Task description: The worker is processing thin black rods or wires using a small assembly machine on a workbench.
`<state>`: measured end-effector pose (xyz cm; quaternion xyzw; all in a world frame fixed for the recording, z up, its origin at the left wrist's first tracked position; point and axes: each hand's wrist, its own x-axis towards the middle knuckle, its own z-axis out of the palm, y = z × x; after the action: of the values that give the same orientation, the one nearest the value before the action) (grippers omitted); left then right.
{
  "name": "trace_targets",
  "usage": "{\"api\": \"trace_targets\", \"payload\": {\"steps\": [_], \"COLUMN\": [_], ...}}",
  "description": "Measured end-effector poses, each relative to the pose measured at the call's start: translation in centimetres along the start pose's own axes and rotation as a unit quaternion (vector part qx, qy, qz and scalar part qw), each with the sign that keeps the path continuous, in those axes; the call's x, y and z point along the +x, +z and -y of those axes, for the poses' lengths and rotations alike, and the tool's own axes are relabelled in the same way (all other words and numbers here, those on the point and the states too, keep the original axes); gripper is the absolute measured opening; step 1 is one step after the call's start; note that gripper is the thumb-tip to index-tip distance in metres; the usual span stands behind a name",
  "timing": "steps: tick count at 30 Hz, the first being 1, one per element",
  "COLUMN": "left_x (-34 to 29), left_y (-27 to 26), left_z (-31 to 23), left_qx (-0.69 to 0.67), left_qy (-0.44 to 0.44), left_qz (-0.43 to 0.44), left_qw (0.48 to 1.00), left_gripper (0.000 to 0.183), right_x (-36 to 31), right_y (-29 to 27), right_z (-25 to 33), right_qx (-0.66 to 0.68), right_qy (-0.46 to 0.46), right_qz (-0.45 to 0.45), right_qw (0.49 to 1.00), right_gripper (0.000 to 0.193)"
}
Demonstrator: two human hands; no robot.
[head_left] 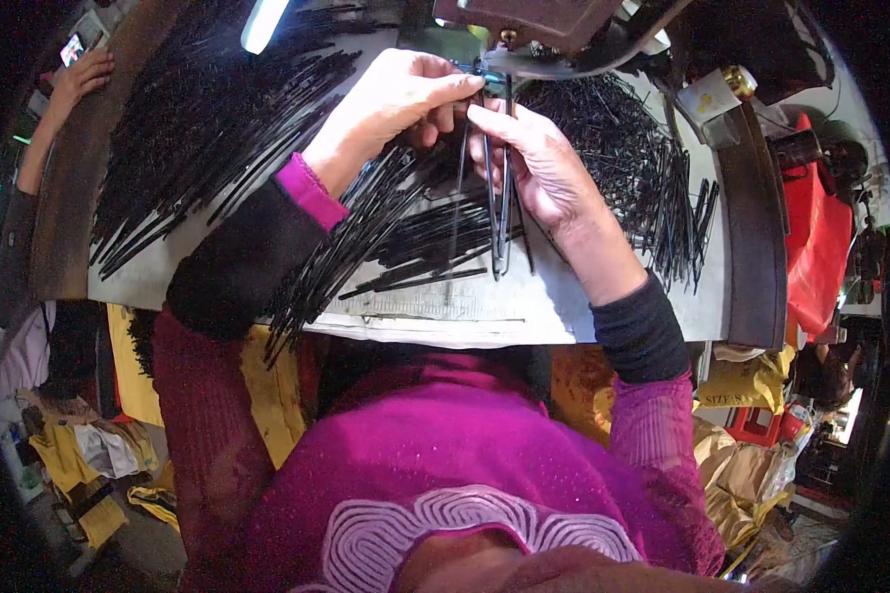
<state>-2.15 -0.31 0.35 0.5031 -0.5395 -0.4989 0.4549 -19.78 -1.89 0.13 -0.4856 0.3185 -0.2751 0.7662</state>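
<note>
My left hand (396,99) is closed in a pinch at the top end of some long thin black rods (500,232), right under the head of a dark machine (529,22). Just below and to the right, my right hand (544,163) grips the same rods, thumb and fingers pressed together. The rods hang down toward me between the two hands, their lower ends close together above the table. My fingertips partly cover their upper ends. Left of my hands lies a spread of similar black rods (237,148), some beneath my left forearm.
A tangled heap of black rods (613,148) lies right of the machine on the pale tabletop (554,321). A tilted jar with a gold lid (719,94) stands at the far right, near a red bag (816,237). Another person's hand (89,74) rests at the far left.
</note>
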Motion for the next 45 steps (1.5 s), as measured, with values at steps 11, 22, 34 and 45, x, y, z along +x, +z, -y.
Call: {"api": "trace_targets", "payload": {"steps": [11, 22, 34, 45], "left_x": [-1.4, -3.6, -3.4, -2.3], "left_y": [-2.2, 2.3, 3.4, 2.0], "left_z": [0.3, -0.8, 0.1, 0.6], "left_qx": [0.214, 0.463, 0.512, 0.377], "left_qy": [-0.017, 0.149, 0.167, 0.124], "left_qz": [0.064, 0.060, 0.095, 0.123], "left_qw": [0.975, 0.871, 0.837, 0.909], "left_gripper": [0.033, 0.024, 0.014, 0.019], "right_x": [-5.6, -10.3, -4.2, -3.3], "right_y": [-5.4, -12.4, -6.3, -4.8], "right_z": [3.8, 6.5, 2.1, 1.6], "right_qx": [-0.175, -0.710, -0.768, -0.748], "right_qy": [0.009, -0.094, -0.246, -0.306], "right_qz": [-0.069, -0.333, -0.094, -0.129], "right_qw": [0.982, 0.613, 0.583, 0.575], "right_gripper": [0.033, 0.036, 0.013, 0.009]}}
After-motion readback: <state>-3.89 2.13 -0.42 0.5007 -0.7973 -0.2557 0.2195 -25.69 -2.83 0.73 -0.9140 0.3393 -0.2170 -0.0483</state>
